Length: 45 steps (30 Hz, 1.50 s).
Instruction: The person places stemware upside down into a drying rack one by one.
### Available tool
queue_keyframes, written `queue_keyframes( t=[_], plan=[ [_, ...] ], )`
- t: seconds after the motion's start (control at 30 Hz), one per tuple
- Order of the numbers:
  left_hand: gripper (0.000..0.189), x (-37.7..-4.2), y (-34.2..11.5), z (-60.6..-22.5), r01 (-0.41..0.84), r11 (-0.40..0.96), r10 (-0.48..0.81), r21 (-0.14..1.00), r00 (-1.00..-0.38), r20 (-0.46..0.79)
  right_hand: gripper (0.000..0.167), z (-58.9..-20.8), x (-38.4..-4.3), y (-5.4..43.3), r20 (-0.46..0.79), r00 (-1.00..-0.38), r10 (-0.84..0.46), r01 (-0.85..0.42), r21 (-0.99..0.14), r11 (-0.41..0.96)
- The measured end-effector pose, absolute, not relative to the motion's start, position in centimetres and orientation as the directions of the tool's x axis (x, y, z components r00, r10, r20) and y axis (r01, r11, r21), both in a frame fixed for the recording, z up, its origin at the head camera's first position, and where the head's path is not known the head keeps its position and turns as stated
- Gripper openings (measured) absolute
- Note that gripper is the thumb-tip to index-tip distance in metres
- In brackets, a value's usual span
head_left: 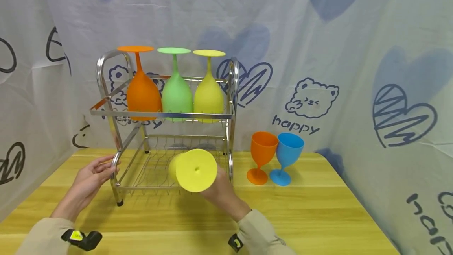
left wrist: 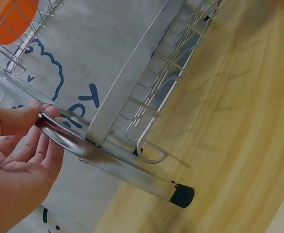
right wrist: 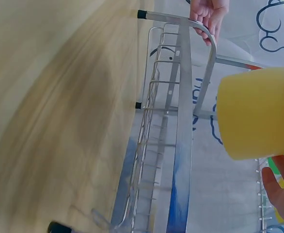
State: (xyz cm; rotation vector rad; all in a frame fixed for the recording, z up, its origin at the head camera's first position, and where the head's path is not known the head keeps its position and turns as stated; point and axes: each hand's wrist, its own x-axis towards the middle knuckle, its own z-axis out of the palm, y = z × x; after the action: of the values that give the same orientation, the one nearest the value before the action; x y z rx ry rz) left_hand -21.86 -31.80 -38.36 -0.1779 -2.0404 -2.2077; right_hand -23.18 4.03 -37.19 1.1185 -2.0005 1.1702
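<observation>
A two-tier metal rack (head_left: 106,112) stands on the table. My left hand (head_left: 90,180) grips its left front leg (left wrist: 127,170), thumb on one side and fingers on the other. My right hand (head_left: 223,192) holds a yellow goblet (head_left: 196,170) in front of the lower tier, tipped so that its round foot faces the head camera. In the right wrist view the cup of this yellow goblet (right wrist: 256,114) hangs apart from the rack's lower bar (right wrist: 183,111). Upside down on the upper tier stand an orange goblet (head_left: 143,93), a green goblet (head_left: 177,95) and another yellow goblet (head_left: 209,95).
Right of the rack, an orange goblet (head_left: 263,148) and a blue goblet (head_left: 289,150) stand upright side by side on the wooden table (head_left: 318,207). A pale patterned curtain (head_left: 354,70) hangs behind the table and along its sides.
</observation>
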Motion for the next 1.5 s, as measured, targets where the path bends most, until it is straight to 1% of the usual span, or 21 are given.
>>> queue_keyframes(
  t=[0.03,0.17,0.23,0.4,0.53,0.67,0.83,0.93,1.0,1.1,1.23,1.5],
  plan=[
    [0.03,-21.8,-31.8,-38.4,0.18,-0.097,-0.017,0.979,-0.984,0.179,0.053,-37.1,-23.3,3.6,0.77,-0.504,-0.391,-0.862,-0.421,0.282],
    [0.029,-21.6,-31.6,-38.8,0.2,-0.169,-0.018,0.965,-0.98,0.2,0.073,-36.8,-24.0,2.0,0.729,-0.534,-0.429,-0.844,-0.435,0.313],
    [0.029,-21.5,-31.5,-38.9,0.207,-0.197,-0.02,0.958,-0.978,0.208,0.081,-36.7,-24.4,1.2,0.715,-0.537,-0.447,-0.843,-0.432,0.321],
    [0.027,-21.5,-31.3,-38.9,0.219,-0.229,-0.04,0.948,-0.976,0.216,0.087,-36.7,-25.2,-0.9,0.671,-0.565,-0.481,-0.825,-0.438,0.357],
    [0.026,-21.7,-30.9,-38.8,0.216,-0.214,-0.066,0.953,-0.976,0.207,0.083,-36.7,-25.5,-2.4,0.627,-0.612,-0.482,-0.791,-0.485,0.373],
    [0.026,-21.9,-30.6,-38.7,0.208,-0.192,-0.094,0.959,-0.977,0.193,0.075,-36.5,-25.7,-3.6,0.56,-0.682,-0.471,-0.73,-0.559,0.392],
    [0.027,-21.9,-30.5,-38.8,0.215,-0.165,-0.11,0.963,-0.974,0.199,0.067,-36.6,-26.0,-5.2,0.504,-0.734,-0.456,-0.679,-0.568,0.465],
    [0.027,-21.8,-30.5,-39.1,0.219,-0.142,-0.114,0.965,-0.972,0.204,0.066,-37.3,-26.2,-6.1,0.472,-0.768,-0.433,-0.639,-0.604,0.476],
    [0.027,-21.6,-30.5,-39.3,0.218,-0.14,-0.115,0.966,-0.972,0.203,0.067,-37.9,-26.2,-6.7,0.438,-0.799,-0.411,-0.599,-0.641,0.48],
    [0.026,-21.5,-30.6,-39.5,0.216,-0.141,-0.114,0.966,-0.973,0.201,0.068,-38.5,-26.5,-7.3,0.407,-0.829,-0.383,-0.556,-0.677,0.483],
    [0.026,-21.5,-30.6,-39.5,0.22,-0.13,-0.123,0.967,-0.971,0.204,0.068,-38.8,-26.8,-8.1,0.392,-0.846,-0.361,-0.531,-0.685,0.499],
    [0.026,-21.6,-30.5,-39.4,0.222,-0.155,-0.12,0.963,-0.971,0.205,0.064,-39.0,-27.0,-9.4,0.391,-0.852,-0.349,-0.523,-0.665,0.533]
  ],
)
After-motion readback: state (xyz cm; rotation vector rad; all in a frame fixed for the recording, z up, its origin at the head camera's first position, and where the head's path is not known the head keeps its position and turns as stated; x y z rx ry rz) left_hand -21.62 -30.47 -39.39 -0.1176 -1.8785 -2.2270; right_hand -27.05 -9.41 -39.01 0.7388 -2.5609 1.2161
